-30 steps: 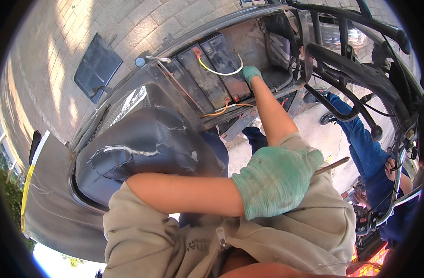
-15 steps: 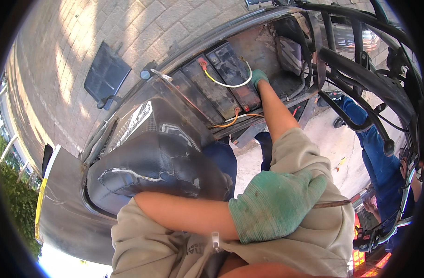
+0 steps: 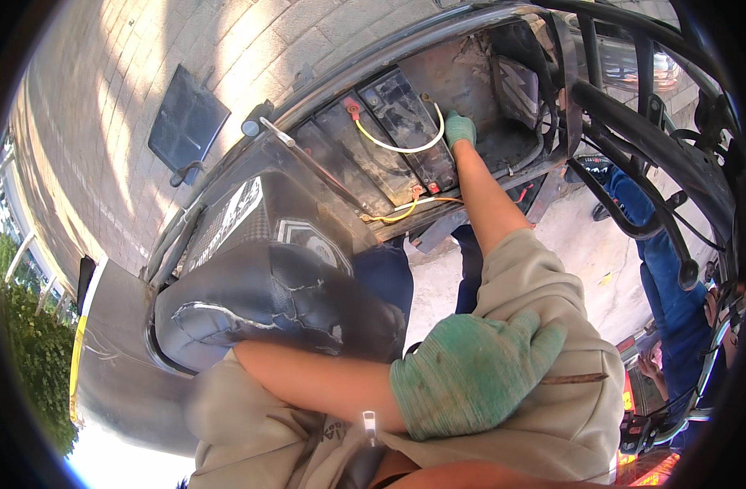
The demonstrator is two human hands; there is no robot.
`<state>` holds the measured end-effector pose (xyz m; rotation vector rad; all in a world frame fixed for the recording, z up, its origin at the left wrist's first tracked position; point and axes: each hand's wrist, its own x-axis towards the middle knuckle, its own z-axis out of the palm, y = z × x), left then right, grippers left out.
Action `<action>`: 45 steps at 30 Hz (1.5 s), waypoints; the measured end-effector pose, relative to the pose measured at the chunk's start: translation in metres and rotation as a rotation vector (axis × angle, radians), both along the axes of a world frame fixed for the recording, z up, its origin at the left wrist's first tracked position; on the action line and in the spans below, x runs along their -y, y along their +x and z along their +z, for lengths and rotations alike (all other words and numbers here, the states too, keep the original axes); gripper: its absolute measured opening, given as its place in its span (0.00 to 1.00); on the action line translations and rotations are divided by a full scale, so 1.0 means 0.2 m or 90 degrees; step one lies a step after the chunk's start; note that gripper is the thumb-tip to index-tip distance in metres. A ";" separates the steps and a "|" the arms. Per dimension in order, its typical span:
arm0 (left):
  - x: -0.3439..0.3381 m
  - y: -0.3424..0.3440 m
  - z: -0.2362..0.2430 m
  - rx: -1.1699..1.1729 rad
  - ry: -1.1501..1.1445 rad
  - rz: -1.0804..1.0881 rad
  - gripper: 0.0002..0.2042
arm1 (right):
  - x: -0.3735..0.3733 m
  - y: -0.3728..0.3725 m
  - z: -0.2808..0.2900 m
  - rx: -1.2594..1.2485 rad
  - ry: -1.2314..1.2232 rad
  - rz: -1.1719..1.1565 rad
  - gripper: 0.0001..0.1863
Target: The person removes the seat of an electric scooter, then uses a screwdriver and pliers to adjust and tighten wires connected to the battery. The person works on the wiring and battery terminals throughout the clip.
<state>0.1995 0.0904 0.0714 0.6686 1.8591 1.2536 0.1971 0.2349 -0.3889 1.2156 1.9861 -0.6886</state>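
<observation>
My right hand (image 3: 461,130), in a green knit glove, reaches into an open compartment beside the right-hand battery (image 3: 404,118). Its fingers look curled by the battery's end, below the end of a white-and-yellow cable (image 3: 401,150); what they grip is hidden. That cable arcs from a red terminal on the neighbouring battery (image 3: 360,151). An orange-yellow wire (image 3: 397,216) runs along the batteries' near ends. My left hand (image 3: 475,376), gloved alike, crosses over to my right sleeve. Its fingers are closed, and a thin brown rod (image 3: 576,378) sticks out from it.
A cracked black seat (image 3: 259,301) is tipped up left of the compartment. A dark panel (image 3: 189,122) lies on the brick paving. Black frame tubes (image 3: 625,122) bound the right side. At far right are another person's blue-trousered legs (image 3: 662,277).
My right hand has shifted slightly up along the battery's end. My left hand has moved a little left and down, with the brown rod. The orange-yellow wire looks slightly shifted.
</observation>
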 end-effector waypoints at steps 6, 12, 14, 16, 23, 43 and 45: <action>-0.05 -0.02 -0.06 0.058 0.009 -0.028 0.22 | 0.01 0.04 -0.07 -0.057 -0.058 -0.003 0.29; -0.03 -0.02 -0.05 0.064 -0.011 -0.013 0.22 | 0.02 0.02 -0.01 -0.016 -0.064 0.005 0.30; -0.02 -0.02 -0.03 0.027 -0.035 -0.003 0.21 | 0.04 -0.01 0.03 0.008 -0.031 0.038 0.30; -0.01 -0.03 -0.03 0.003 -0.046 0.012 0.21 | 0.04 -0.04 0.07 0.038 -0.007 0.077 0.31; 0.03 -0.06 -0.06 0.034 0.006 0.049 0.22 | 0.00 0.04 0.03 0.008 -0.027 0.119 0.30; -0.04 -0.03 -0.07 0.128 -0.004 0.103 0.20 | 0.02 0.07 -0.19 -0.094 -0.236 -0.172 0.32; -0.04 -0.02 -0.07 0.114 0.030 0.112 0.20 | -0.01 0.08 -0.21 -0.091 -0.194 -0.012 0.33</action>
